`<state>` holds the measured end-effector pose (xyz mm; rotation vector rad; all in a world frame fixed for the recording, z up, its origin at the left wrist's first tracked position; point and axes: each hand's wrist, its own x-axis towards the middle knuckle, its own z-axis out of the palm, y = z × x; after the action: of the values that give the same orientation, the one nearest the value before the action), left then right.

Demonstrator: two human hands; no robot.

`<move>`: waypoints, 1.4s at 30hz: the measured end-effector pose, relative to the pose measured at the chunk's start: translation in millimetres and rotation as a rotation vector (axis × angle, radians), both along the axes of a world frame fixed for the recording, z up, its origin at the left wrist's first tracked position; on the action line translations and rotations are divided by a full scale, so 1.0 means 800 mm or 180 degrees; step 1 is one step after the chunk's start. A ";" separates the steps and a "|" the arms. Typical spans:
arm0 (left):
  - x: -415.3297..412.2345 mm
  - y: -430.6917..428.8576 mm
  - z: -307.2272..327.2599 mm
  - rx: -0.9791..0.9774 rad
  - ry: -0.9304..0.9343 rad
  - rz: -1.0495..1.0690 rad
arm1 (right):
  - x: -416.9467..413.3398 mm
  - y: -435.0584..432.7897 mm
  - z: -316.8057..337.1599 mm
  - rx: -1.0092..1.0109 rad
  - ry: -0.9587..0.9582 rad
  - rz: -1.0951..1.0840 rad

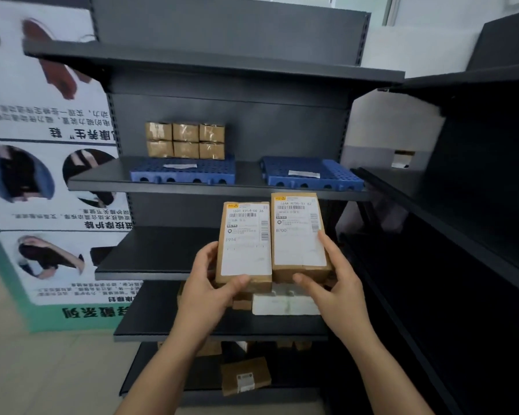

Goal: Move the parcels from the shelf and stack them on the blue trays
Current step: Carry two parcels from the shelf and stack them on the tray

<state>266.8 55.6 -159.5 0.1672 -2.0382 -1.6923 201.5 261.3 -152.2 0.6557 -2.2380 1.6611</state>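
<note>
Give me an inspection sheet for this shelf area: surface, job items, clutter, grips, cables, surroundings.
Surface: dark metal shelf with several levels, two blue trays on one level.
Job's things: left tray carries six parcels, stacked two high at its back; right tray carries no parcel; E914 parcel and B700 parcel are held side by side in front of the shelf; loose parcels lie on lower levels.
Clutter: nothing seen.
Grips: left hand holds the E914 parcel; right hand holds the B700 parcel.
Cables: nothing seen.
Surroundings: poster to the left; second shelf unit to the right.
</note>
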 end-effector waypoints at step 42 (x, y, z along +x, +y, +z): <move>-0.393 -0.491 0.243 -0.0125 0.0409 0.0532 | -0.420 -0.489 0.216 0.0861 0.0696 -0.0157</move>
<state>-47.4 -337.1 35.3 0.2043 -1.9059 -1.5208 -134.3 -129.6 20.5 0.7962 -2.3145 1.2090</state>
